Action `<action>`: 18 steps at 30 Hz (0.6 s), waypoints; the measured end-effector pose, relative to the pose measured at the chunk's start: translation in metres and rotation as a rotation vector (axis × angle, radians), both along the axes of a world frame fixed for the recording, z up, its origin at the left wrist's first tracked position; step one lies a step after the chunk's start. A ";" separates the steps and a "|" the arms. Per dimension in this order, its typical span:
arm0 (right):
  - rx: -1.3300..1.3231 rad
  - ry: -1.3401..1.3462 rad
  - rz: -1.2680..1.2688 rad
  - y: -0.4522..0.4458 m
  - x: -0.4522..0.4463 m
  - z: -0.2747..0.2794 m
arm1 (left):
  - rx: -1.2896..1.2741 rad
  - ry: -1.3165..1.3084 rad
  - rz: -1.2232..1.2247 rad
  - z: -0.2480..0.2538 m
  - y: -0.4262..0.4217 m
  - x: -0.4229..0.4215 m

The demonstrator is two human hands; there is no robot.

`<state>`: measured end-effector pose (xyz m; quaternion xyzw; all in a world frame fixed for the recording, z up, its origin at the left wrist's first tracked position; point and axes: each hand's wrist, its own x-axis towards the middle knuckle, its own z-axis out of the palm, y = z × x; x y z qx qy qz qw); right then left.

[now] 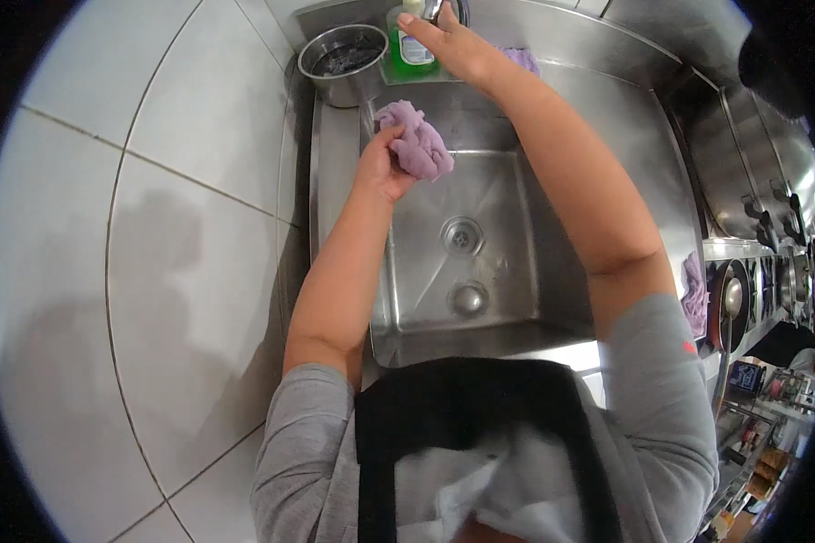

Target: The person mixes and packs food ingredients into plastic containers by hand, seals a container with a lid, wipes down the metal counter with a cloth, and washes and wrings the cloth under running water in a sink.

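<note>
Cloth, purple and crumpled, sits in your left hand, over the far left corner of the sink. Your left fingers are closed around it, and that forearm reaches forward along the sink's left edge, with the elbow slightly bent.

Your right arm bends at the elbow and slants forward and to the left, its forearm crossing the sink's right edge. Your right hand is at the far edge of the worktop, with the thumb and a finger spread wide beside the green soap bottle. A metal fitting shows behind it; you cannot tell from here whether the hand touches it.

At the worktop's far left corner, a steel pot stands just left of the bottle. Another purple cloth lies by the far edge, to the right of your wrist.
</note>
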<state>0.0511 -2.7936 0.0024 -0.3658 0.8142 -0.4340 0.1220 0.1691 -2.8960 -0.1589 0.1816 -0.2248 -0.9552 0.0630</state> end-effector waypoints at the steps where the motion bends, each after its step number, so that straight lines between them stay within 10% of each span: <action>1: -0.185 -0.130 0.120 0.000 0.002 -0.001 | -0.021 -0.032 -0.030 -0.007 -0.007 -0.011; 5: -0.410 -0.440 0.031 0.011 -0.045 -0.036 | -0.081 0.088 -0.013 -0.033 -0.015 -0.042; 8: -0.285 0.004 -0.297 0.007 -0.093 -0.105 | -0.044 -0.118 0.031 -0.043 -0.016 -0.051; 13: 0.718 0.153 0.094 0.028 -0.050 -0.237 | -0.041 -0.204 0.064 -0.068 -0.017 -0.043; 18: 1.165 -0.025 0.514 0.107 0.123 -0.324 | -0.135 -0.142 0.014 -0.078 -0.016 -0.053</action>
